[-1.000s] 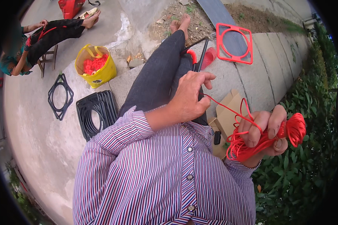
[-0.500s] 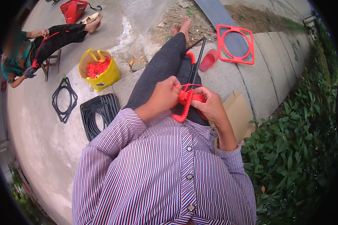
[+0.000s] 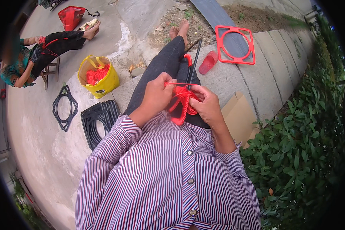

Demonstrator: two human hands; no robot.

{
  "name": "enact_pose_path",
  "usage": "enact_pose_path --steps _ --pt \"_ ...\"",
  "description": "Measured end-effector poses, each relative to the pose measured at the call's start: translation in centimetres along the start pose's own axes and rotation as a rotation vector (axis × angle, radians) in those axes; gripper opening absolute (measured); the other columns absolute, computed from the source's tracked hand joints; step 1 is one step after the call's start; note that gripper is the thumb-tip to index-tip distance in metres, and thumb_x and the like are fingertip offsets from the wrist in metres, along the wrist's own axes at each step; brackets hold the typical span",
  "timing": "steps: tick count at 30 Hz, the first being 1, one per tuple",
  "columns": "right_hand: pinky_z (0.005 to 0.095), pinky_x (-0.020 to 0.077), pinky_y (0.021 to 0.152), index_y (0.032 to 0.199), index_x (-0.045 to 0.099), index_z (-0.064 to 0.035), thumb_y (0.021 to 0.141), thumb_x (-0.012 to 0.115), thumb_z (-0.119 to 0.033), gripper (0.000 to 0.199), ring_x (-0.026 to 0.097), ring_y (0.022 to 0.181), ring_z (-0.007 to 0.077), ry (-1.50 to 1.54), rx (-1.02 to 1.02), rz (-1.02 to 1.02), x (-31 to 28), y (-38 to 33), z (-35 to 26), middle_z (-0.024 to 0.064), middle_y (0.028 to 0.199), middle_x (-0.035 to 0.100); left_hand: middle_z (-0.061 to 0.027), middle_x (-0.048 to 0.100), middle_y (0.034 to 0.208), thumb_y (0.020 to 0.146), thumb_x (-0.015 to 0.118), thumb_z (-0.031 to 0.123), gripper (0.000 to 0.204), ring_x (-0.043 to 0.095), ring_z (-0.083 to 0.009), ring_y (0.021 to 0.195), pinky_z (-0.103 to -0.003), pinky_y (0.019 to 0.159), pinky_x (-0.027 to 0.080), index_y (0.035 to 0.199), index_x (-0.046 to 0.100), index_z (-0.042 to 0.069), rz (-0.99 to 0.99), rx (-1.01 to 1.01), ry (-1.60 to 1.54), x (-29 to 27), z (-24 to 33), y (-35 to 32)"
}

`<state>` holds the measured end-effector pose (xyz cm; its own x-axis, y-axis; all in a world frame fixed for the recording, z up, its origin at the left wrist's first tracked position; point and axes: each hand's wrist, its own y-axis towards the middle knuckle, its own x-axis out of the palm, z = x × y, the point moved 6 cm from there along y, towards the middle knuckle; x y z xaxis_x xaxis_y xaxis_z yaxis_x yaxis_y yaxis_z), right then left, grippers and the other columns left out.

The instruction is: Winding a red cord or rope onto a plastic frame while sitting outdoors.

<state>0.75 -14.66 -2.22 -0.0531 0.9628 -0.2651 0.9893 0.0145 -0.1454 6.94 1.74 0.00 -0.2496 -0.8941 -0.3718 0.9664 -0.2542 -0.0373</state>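
1. One black tubular frame, its near side wrapped in red cord, is held over the lap.
2. Two bare hands work there: the left hand has its fingers clamped on one taut thin red strand; the right hand has its fingers clamped on looped red cord beside the wrapped side. Whether they also grip the frame, I cannot tell.
3. One red clog and one red square frame with a round ring lie beyond; one tan cardboard piece is to the right.
4. To the left: one yellow bag containing red material, one single black frame, one stack of black frames, too overlapped to count.
5. Farther off, one seated co-worker handles red cord.
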Motion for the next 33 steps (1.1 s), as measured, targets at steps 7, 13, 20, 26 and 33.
enact_pose_path --steps 7,13,20,26,33 --pt "0.0360 0.0434 0.096 0.120 0.057 0.0032 0.082 0.072 -0.013 0.044 0.052 0.116 0.0203 -0.388 -0.466 0.111 -1.5 -1.8 -8.6 0.0091 0.134 0.047 0.0004 0.056 0.065 0.090 0.057 0.018 0.022 0.049 -0.0080 0.055 -0.026 0.048 0.038 0.074 0.055 0.003 -0.207 -0.137 -0.662 1.5 4.7 0.2" --pt "0.0432 0.0438 0.090 0.103 0.052 -0.0021 0.095 0.049 -0.017 0.017 0.056 0.084 0.0236 1.074 -0.370 0.237 -13.5 -4.9 -7.4 0.0111 0.097 0.057 0.0034 0.050 0.066 0.091 0.057 0.022 0.021 0.044 -0.0063 0.055 -0.022 0.048 0.034 0.074 0.055 0.008 -0.377 -0.427 -0.781 3.2 2.8 0.9" --pt "0.0280 0.0358 0.052 0.100 0.057 -0.0002 0.095 0.048 -0.019 0.021 0.038 0.057 0.0127 1.170 -0.398 0.354 -20.8 -6.4 -1.7 0.0024 0.065 0.041 -0.0075 0.052 0.106 0.085 0.061 0.016 0.017 0.049 -0.0137 0.092 -0.025 0.083 0.039 0.097 0.060 0.004 -0.202 -0.125 -0.289 4.1 -0.4 1.7" --pt "0.0257 0.0396 0.046 0.104 0.052 -0.0008 0.092 0.052 -0.019 0.022 0.043 0.049 0.0103 0.782 0.241 0.071 -2.1 -1.4 2.7 0.0013 0.061 0.044 -0.0150 0.043 0.127 0.079 0.052 0.014 0.043 0.048 -0.0173 0.105 -0.032 0.092 0.036 0.120 0.050 0.001 -0.246 -0.333 -0.468 5.1 -1.2 1.4" --pt "0.0240 0.0420 0.048 0.094 0.055 -0.0022 0.085 0.062 -0.013 0.016 0.048 0.049 0.0099 0.644 0.099 0.217 -8.2 -1.8 -0.1 0.0010 0.062 0.050 -0.0101 0.062 0.094 0.081 0.044 0.012 0.028 0.057 -0.0169 0.083 -0.028 0.078 0.045 0.104 0.054 0.001 -0.467 -0.595 -0.842 7.7 -3.7 0.7"
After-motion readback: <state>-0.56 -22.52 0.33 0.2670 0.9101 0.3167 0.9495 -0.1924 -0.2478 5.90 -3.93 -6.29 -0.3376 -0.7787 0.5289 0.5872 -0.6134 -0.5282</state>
